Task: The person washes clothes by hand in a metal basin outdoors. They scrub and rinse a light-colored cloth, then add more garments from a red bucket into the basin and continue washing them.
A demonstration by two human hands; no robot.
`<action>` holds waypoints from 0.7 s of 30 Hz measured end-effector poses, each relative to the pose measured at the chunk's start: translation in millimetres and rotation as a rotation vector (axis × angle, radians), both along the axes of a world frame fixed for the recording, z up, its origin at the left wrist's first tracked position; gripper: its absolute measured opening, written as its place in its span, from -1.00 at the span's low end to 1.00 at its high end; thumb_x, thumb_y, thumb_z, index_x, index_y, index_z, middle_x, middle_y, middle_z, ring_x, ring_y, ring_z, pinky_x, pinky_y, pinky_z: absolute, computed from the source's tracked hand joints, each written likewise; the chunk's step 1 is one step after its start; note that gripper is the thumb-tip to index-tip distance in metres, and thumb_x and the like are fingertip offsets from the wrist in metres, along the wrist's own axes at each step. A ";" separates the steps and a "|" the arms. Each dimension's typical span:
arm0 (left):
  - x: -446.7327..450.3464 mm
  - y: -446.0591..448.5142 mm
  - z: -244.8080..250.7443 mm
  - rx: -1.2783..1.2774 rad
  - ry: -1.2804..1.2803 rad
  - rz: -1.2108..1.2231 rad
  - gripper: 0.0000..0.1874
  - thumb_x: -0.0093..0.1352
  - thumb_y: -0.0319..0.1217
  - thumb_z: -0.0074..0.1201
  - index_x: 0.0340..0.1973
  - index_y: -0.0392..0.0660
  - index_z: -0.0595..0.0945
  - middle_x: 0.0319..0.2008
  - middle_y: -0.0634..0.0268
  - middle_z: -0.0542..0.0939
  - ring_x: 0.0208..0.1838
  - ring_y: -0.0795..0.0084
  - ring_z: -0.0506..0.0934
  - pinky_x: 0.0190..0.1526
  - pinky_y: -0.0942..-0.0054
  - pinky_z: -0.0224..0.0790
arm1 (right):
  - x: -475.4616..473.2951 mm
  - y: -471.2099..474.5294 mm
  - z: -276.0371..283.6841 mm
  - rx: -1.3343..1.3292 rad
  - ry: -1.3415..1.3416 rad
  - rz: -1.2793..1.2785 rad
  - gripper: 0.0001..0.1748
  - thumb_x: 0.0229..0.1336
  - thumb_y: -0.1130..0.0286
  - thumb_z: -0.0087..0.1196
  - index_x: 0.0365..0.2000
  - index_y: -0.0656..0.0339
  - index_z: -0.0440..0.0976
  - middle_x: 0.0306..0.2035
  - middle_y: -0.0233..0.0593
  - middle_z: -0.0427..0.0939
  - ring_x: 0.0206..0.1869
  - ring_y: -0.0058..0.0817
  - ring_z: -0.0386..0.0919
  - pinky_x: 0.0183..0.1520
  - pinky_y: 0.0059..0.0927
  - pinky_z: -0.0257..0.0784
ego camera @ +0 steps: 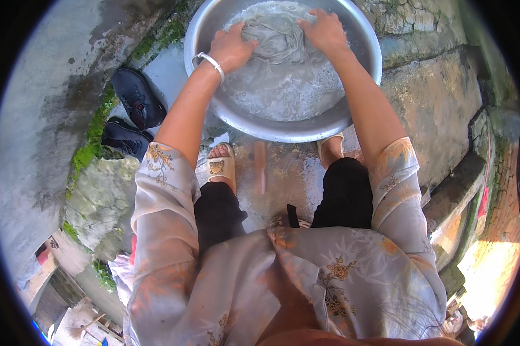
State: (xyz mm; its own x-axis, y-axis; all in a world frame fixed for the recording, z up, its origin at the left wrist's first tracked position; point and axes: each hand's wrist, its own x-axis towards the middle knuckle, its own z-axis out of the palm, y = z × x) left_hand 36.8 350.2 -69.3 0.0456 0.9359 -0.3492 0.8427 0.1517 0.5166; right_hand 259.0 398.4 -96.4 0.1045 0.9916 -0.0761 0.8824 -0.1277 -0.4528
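Note:
A large round metal basin [281, 135] stands before me, holding cloudy, sudsy water [286, 93]. A wet grey cloth [277, 36] lies bunched in the water towards the far side. My left hand [234, 48], with a white bangle [211, 64] at the wrist, is at the cloth's left edge, thumb and fingers apart. On the other side, my right hand [325, 31] has its thumb by the cloth's right edge and its fingers spread. Neither hand shows fabric clasped in it.
A pair of dark lace-up shoes [136, 101] lies left of the basin, beside green moss [87, 151]. My sandalled foot [220, 162] is close below the rim. A narrow brown strip [260, 166] lies on the wet ground. Stone slabs [433, 104] edge the right side.

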 end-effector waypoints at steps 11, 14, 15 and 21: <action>29.7 -6.9 -2.3 -0.645 -1.047 0.804 -0.19 0.37 0.03 0.03 0.39 -0.12 0.16 0.26 -0.07 0.37 0.26 0.08 0.39 0.29 0.16 0.15 | -48.8 -26.4 -30.3 0.019 0.237 0.297 -0.66 0.15 0.15 -0.01 -0.26 0.15 0.60 -0.19 0.06 0.59 -0.11 -0.04 0.57 0.00 -0.19 0.47; 24.6 -19.0 6.3 -0.444 -1.217 0.639 -0.40 0.40 -0.07 0.04 0.25 -0.13 0.39 0.05 0.14 0.55 0.12 0.29 0.49 0.23 0.29 0.27 | -83.0 -73.8 36.8 0.467 0.411 0.486 -0.73 0.10 0.18 0.04 -0.35 0.12 0.60 -0.25 -0.02 0.60 -0.19 -0.07 0.59 -0.11 -0.19 0.50; 11.7 -21.2 -12.5 -0.293 -1.250 0.408 -0.50 0.42 -0.13 0.03 0.17 -0.15 0.44 -0.01 0.19 0.56 0.08 0.34 0.50 0.16 0.35 0.33 | -88.9 -85.5 48.2 0.533 0.366 0.562 -0.76 0.07 0.18 0.08 -0.36 0.11 0.59 -0.27 -0.09 0.60 -0.22 -0.10 0.59 -0.15 -0.20 0.50; 15.5 -6.8 -25.9 -0.458 -1.488 0.511 -0.71 0.42 -0.26 0.02 -0.04 -0.16 0.54 -0.15 0.23 0.61 -0.11 0.39 0.59 -0.08 0.42 0.51 | -57.3 -26.7 -3.9 0.634 0.196 0.361 -0.90 -0.06 0.22 0.17 -0.52 -0.03 0.54 -0.50 -0.35 0.50 -0.39 -0.32 0.59 -0.34 -0.24 0.50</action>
State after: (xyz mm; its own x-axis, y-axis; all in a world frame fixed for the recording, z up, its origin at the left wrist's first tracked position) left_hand 52.3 343.4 -95.2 0.3122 0.7955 -0.5194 -0.5093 0.6016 0.6154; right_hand 201.7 371.8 -100.3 -0.1916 0.8215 0.5371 0.7157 0.4914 -0.4963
